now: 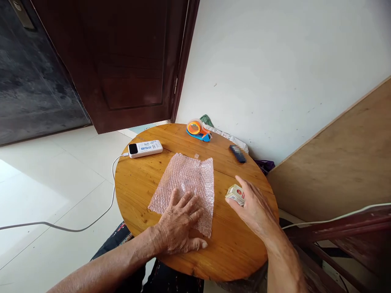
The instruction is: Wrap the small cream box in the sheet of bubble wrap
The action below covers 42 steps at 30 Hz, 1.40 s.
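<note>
My left hand (182, 221) lies flat with its fingers spread on a sheet of pinkish bubble wrap (180, 173), its thumb resting on bare wood near the lower edge. To the right of the sheet, my right hand (255, 205) is around a small cardboard box (235, 193), cream-coloured with a red mark. The thumb covers the box's lower edge, and the index finger stretches out above it. My other right fingers are hidden behind the hand. Both hands are over the round wooden table (137, 179).
An orange and blue tape dispenser (198, 130) stands at the table's far edge. A dark, blurred-out object (238, 154) lies right of it. On the left is a white device (146, 148) with a cable (113, 183) running off the table. A wall and wooden panel (330, 162) border the right.
</note>
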### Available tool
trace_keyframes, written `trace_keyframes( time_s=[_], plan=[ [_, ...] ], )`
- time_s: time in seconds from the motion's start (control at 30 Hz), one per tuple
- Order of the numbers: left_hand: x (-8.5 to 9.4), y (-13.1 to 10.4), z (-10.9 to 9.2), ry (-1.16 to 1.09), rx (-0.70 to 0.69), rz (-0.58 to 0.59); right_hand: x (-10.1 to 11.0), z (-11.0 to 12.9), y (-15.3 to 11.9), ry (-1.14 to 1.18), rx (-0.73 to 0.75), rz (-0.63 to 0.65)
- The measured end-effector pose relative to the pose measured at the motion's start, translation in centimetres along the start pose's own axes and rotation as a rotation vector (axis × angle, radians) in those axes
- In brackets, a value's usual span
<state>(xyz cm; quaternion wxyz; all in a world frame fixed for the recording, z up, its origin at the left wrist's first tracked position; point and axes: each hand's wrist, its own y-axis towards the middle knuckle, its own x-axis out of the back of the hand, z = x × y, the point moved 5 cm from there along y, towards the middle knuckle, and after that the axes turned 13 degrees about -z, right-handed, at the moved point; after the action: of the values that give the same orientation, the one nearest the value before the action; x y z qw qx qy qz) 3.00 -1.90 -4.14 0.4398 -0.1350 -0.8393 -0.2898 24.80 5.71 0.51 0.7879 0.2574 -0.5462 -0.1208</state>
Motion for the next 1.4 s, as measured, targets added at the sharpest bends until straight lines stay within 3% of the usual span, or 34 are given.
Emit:
trace_keyframes(
  time_s=[0.1, 0.17, 0.23, 0.3, 0.4, 0.5, 0.63, 0.73, 0.83, 0.97, 1.1, 1.4],
  plan=[
    [0.1, 0.0, 0.0, -0.017, 0.003, -0.009, -0.4, -4.5, -1.5, -0.104, -0.255, 0.1],
    [0.1, 0.0, -0.1, -0.019, 0.004, -0.004, 0.1, -5.0, -2.0, -0.052, -0.369, 0.088],
    [0.1, 0.0, -0.2, -0.014, 0.005, 0.002, 1.2, -2.8, -1.7, 0.104, -0.391, 0.014],
    [0.0, 0.1, -0.2, -0.005, 0.006, 0.005, 2.0, 1.5, -1.0, 0.389, -0.339, -0.022],
    [0.0, 0.2, -0.1, 0.002, -0.004, -0.007, 0.9, 8.6, 0.3, 0.655, -0.199, 0.17],
    [-0.1, 0.3, 0.0, -0.003, -0.022, -0.02, -2.3, 11.2, 1.2, 0.598, -0.146, 0.303],
    [-0.2, 0.2, -0.2, 0.01, -0.051, -0.025, -6.7, 8.6, 1.4, 0.512, -0.206, 0.321],
    [0.4, 0.2, -0.4, -0.006, -0.033, -0.075, -8.0, 7.0, 1.0, 0.547, -0.186, 0.277],
    [1.7, -0.1, 0.0, -0.045, 0.025, -0.153, -8.3, 6.8, 0.5, 0.572, -0.138, 0.259],
    [3.3, -0.8, 2.2, 0.043, 0.137, -0.242, -8.3, 7.2, 0.4, 0.601, -0.135, 0.27],
    [3.3, -1.6, 3.3, 0.046, 0.111, -0.203, -8.0, 7.5, 0.3, 0.606, -0.094, 0.283],
    [3.5, -2.1, 2.9, 0.03, 0.108, -0.226, -7.6, 8.1, -0.2, 0.558, -0.007, 0.323]
  ],
)
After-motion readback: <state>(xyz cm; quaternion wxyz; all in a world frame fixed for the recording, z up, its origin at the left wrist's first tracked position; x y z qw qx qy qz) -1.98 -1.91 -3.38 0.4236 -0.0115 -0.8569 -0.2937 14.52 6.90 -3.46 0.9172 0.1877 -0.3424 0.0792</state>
